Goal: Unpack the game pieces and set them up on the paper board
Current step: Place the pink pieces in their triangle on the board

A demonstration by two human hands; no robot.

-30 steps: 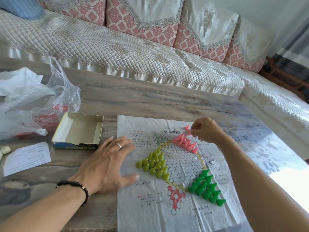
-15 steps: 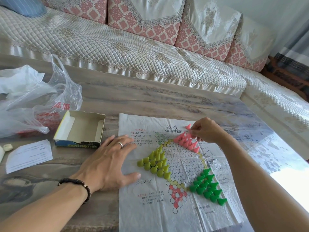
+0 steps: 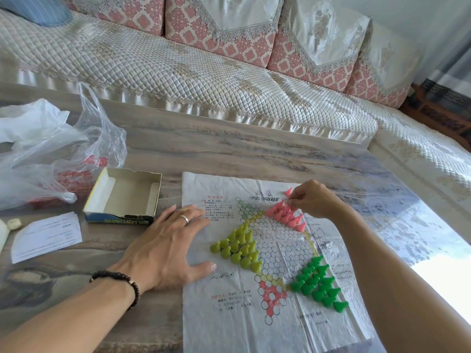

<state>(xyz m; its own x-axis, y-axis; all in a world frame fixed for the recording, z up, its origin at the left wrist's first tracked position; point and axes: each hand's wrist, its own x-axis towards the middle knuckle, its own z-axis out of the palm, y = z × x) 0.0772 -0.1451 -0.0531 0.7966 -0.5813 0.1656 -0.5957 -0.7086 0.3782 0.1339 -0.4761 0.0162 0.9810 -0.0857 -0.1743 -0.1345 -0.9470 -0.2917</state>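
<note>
**Right hand down among the pink pieces**

Your right hand (image 3: 313, 200) has dropped from the lone pink cone-shaped plastic piece (image 3: 288, 192) at the tip to the pink cluster (image 3: 285, 214), fingertips curled and pinching into it; which piece you hold cannot be told. Your left hand (image 3: 165, 244) stays flat, fingers spread, pressing the creased paper board (image 3: 229, 327) onto the marbled table (image 3: 229, 154). Yellow-green pieces (image 3: 238, 244) and dark green pieces (image 3: 318, 284) stand in triangles on the board. An open cardboard box (image 3: 122, 196) sits just left.
</note>
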